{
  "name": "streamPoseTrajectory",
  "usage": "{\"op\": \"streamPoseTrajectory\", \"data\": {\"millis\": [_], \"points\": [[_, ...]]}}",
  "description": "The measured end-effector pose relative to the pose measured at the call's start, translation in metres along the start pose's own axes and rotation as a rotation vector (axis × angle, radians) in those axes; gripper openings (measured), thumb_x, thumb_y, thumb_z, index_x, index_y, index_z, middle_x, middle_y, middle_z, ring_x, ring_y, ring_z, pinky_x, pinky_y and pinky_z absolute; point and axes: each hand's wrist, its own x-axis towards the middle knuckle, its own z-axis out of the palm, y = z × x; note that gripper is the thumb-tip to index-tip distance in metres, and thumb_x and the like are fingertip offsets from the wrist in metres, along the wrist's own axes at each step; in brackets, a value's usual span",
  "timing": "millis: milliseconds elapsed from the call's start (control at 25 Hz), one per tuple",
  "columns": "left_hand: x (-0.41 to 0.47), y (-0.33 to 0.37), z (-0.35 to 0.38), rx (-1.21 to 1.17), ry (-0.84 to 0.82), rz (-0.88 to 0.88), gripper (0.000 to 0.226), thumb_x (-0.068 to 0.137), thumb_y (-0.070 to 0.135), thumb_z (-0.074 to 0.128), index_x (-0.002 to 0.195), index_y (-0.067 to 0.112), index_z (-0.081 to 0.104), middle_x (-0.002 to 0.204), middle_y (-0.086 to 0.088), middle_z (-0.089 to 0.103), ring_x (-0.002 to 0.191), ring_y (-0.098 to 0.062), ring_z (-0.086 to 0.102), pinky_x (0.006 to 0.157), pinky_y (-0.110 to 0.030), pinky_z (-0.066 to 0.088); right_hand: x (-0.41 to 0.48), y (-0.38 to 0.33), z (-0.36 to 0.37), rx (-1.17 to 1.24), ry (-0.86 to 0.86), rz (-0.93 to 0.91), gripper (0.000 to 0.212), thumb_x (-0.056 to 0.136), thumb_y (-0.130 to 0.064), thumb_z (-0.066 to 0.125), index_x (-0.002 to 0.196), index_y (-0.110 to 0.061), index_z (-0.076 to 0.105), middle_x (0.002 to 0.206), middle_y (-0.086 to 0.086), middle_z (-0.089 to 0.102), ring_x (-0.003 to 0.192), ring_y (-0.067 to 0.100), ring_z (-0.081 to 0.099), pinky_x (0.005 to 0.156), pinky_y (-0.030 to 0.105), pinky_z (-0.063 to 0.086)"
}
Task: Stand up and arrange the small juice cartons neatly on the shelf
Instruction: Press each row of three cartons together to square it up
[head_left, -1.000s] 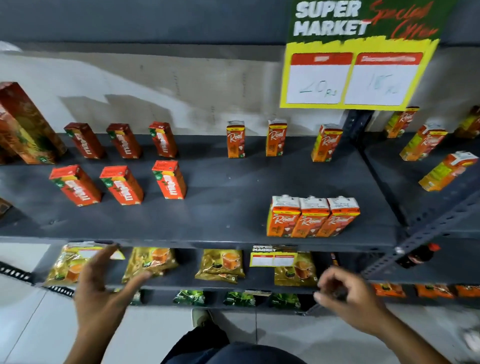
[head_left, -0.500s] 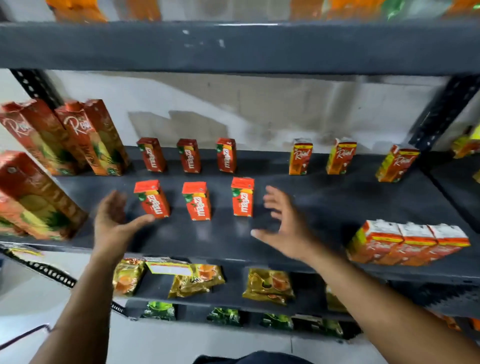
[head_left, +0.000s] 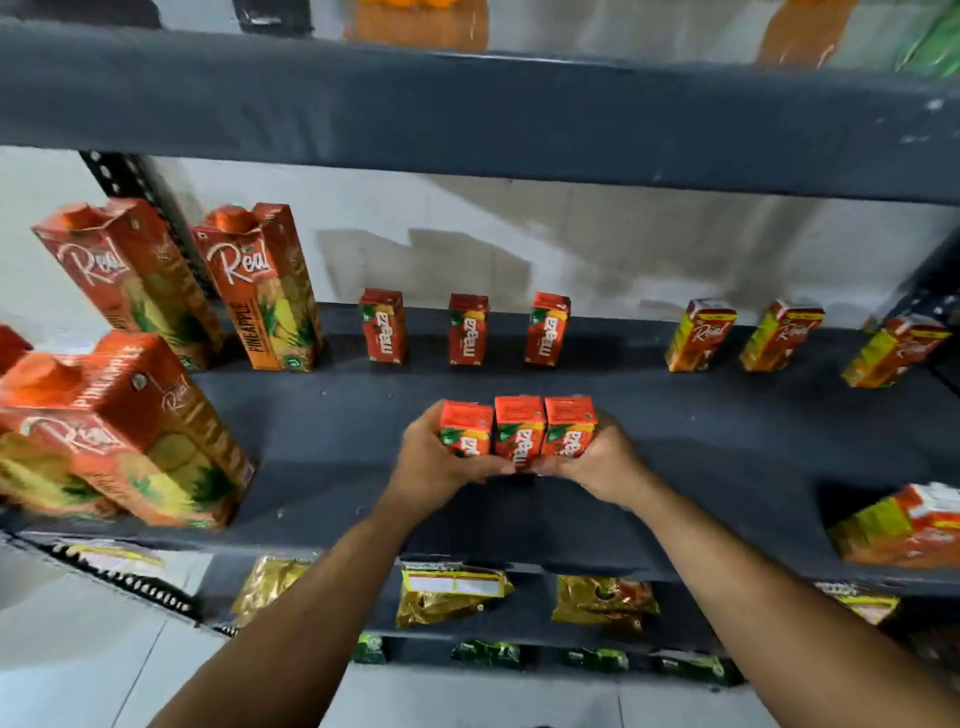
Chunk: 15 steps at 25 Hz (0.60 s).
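Note:
Three small red Maaza cartons (head_left: 519, 426) stand upright, pressed side by side, in the middle of the dark grey shelf (head_left: 727, 452). My left hand (head_left: 431, 462) cups the left carton and my right hand (head_left: 597, 462) cups the right one, squeezing the row between them. Behind, along the back wall, three more small Maaza cartons (head_left: 467, 330) stand upright and spaced apart. To their right, three small yellow-red Real cartons (head_left: 779, 335) stand in a spaced row. A cluster of small Real cartons (head_left: 904, 525) sits at the shelf's front right.
Tall Real pineapple cartons (head_left: 260, 291) stand at the back left, and another large one (head_left: 119, 431) at the front left. A shelf board (head_left: 467, 114) runs overhead. Gold snack packets (head_left: 452, 597) lie on the shelf below.
Both hands were open above the shelf; they have closed in on the front three Maaza cartons and pushed them together into a tight row. The view shifted left and closer.

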Motion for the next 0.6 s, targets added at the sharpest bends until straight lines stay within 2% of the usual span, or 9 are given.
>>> {"op": "streamPoseTrajectory", "data": {"millis": [80, 200, 280, 360, 520, 600], "points": [[0.001, 0.001, 0.008, -0.010, 0.016, -0.009, 0.066, 0.034, 0.036, 0.094, 0.091, 0.025, 0.062, 0.082, 0.008, 0.075, 0.076, -0.014, 0.072, 0.056, -0.025, 0.056, 0.001, -0.004, 0.002, 0.026, -0.025, -0.001, 0.060, 0.052, 0.002, 0.089, 0.100, -0.019, 0.062, 0.094, 0.000, 0.072, 0.082, 0.005, 0.070, 0.073, 0.019, 0.056], [0.006, 0.004, 0.008, -0.025, -0.024, -0.061, 0.074, 0.032, 0.042, 0.093, 0.096, 0.025, 0.061, 0.087, 0.008, 0.076, 0.081, -0.014, 0.072, 0.062, -0.023, 0.056, 0.001, -0.007, 0.003, 0.050, -0.044, 0.061, 0.056, 0.053, 0.003, 0.089, 0.098, -0.021, 0.063, 0.093, 0.000, 0.072, 0.081, 0.006, 0.071, 0.073, 0.021, 0.058], [0.003, 0.009, 0.003, 0.010, -0.043, -0.082, 0.077, 0.031, 0.044, 0.093, 0.098, 0.026, 0.060, 0.089, 0.008, 0.075, 0.085, -0.012, 0.072, 0.067, -0.023, 0.056, -0.002, -0.009, 0.005, 0.056, -0.037, 0.074, 0.055, 0.052, 0.003, 0.089, 0.093, -0.024, 0.063, 0.087, -0.007, 0.072, 0.076, 0.003, 0.071, 0.070, 0.021, 0.058], [-0.004, 0.011, -0.006, 0.059, -0.067, -0.073, 0.076, 0.033, 0.043, 0.093, 0.099, 0.025, 0.059, 0.092, 0.005, 0.075, 0.089, -0.012, 0.071, 0.074, -0.027, 0.057, -0.012, -0.008, 0.014, 0.096, -0.045, 0.048, 0.055, 0.052, 0.006, 0.088, 0.091, -0.025, 0.064, 0.080, -0.009, 0.075, 0.077, 0.005, 0.071, 0.069, 0.022, 0.059], [-0.029, 0.000, -0.040, 0.122, -0.087, -0.069, 0.080, 0.034, 0.044, 0.095, 0.100, 0.019, 0.058, 0.094, 0.003, 0.075, 0.091, -0.014, 0.071, 0.078, -0.027, 0.056, -0.036, 0.000, 0.050, 0.139, -0.073, -0.006, 0.052, 0.053, 0.007, 0.088, 0.100, -0.007, 0.068, 0.086, -0.002, 0.077, 0.084, 0.018, 0.073, 0.072, 0.027, 0.058], [-0.040, -0.002, -0.055, 0.171, -0.108, -0.103, 0.085, 0.031, 0.041, 0.097, 0.103, 0.018, 0.058, 0.094, -0.001, 0.075, 0.093, -0.015, 0.070, 0.084, -0.037, 0.056, -0.043, 0.000, 0.062, 0.136, -0.071, 0.007, 0.050, 0.053, 0.004, 0.089, 0.097, -0.007, 0.069, 0.083, -0.005, 0.077, 0.081, 0.015, 0.073, 0.070, 0.023, 0.057]]}}
